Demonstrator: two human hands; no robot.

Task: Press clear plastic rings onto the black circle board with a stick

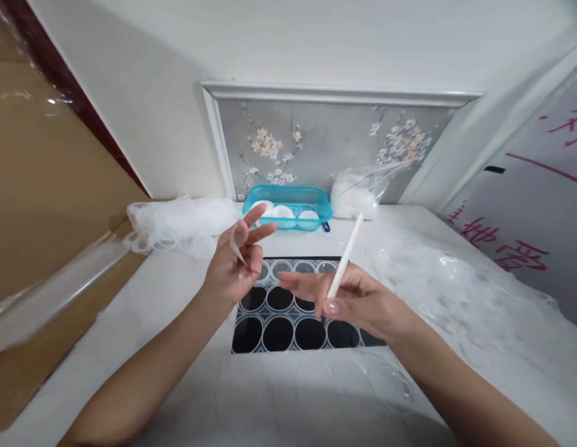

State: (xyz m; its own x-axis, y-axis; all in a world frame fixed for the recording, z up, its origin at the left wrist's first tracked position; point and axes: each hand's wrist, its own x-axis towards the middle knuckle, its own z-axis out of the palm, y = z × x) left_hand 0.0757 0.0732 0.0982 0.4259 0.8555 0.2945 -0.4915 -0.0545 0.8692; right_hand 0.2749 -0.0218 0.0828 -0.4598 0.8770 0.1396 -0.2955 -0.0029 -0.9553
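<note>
My left hand (235,267) is raised over the table, pinching a small, thin white curved piece (236,246) seen nearly edge-on. Two of its fingers stretch out to the right. To the right, my right hand (348,298) grips a slim white pen-like stick (346,254) that points up and away, while other fingers extend toward the left. Below both hands lies a dark sheet (279,334) printed with rows of black circles in pale outlines. My right hand hides part of it. Behind the hands stands a teal plastic basket (288,191) holding several round white pieces (283,213).
A clear bag of white material (356,194) stands right of the basket. Bundled clear rings (181,223) lie left, and a spread of clear plastic pieces (446,292) covers the right side. Cardboard (59,174) flanks the left; a board with red writing (525,205) stands right.
</note>
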